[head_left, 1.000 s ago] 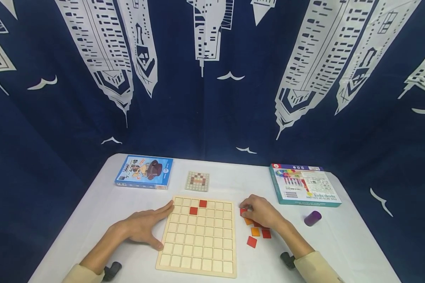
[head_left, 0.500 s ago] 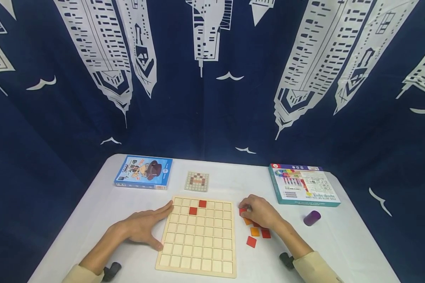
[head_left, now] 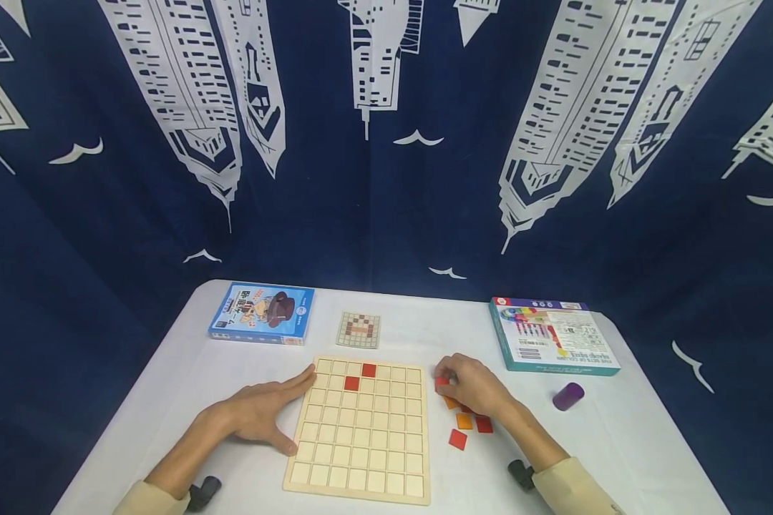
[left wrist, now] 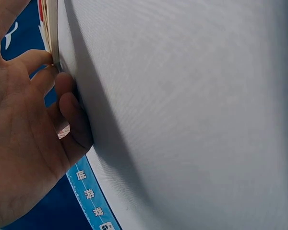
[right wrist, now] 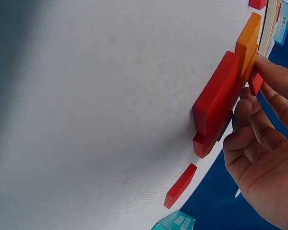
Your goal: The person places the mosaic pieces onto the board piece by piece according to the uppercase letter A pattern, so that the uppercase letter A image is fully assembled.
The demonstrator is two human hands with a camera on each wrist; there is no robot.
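A square wooden grid board (head_left: 361, 436) lies flat on the table, with two red tiles (head_left: 352, 383) in its upper cells. My left hand (head_left: 258, 413) rests against the board's left edge, thumb low and fingertips near the top corner. Right of the board, my right hand (head_left: 473, 384) pinches a red square tile (right wrist: 255, 83) between thumb and fingers. Under and below that hand are loose tiles: an orange tile (head_left: 464, 421), a red tile (head_left: 484, 425) and another red one nearer the front. Some of the pile is hidden by the hand.
Behind the board lies a small pattern card (head_left: 359, 330). A blue game box (head_left: 262, 313) stands at the back left and a teal-edged box (head_left: 554, 337) at the back right. A purple cylinder (head_left: 568, 396) lies right of my right hand.
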